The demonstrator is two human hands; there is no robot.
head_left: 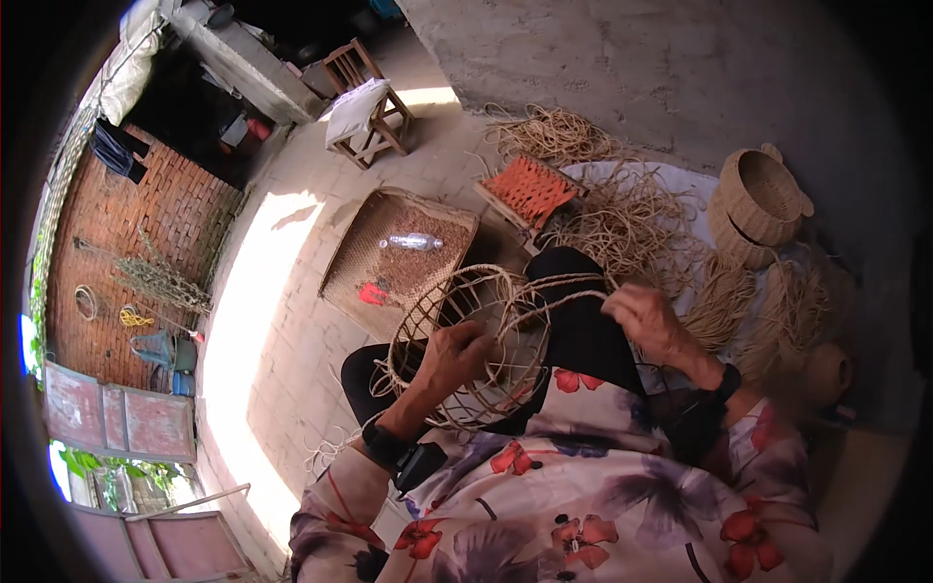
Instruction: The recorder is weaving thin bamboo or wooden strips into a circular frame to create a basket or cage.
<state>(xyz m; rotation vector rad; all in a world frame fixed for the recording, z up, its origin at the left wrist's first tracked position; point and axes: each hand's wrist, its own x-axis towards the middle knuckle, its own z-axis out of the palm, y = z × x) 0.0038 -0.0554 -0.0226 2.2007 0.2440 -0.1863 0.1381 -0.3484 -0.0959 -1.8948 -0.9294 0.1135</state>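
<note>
An open-work basket (425, 309) of pale twisted straw cord rests on my lap, its ribs spaced wide apart. My left hand (452, 361) is closed on the basket's side, the fingertips partly hidden among the ribs. Out to the right, my right hand (649, 316) pinches a length of straw cord (567, 301), which runs across from the basket over my dark trouser knee. Cord also loops above this length, between the basket and my right hand. Dark bands circle both my wrists.
Beyond my knees lies a woven tray (340, 257) holding brown bits and a clear plastic bottle (413, 241). A stool with an orange woven seat (530, 191) stands beside straw cord heaps (627, 219). Finished-looking baskets (743, 228) sit at right; a wooden chair (369, 112) stands farther off.
</note>
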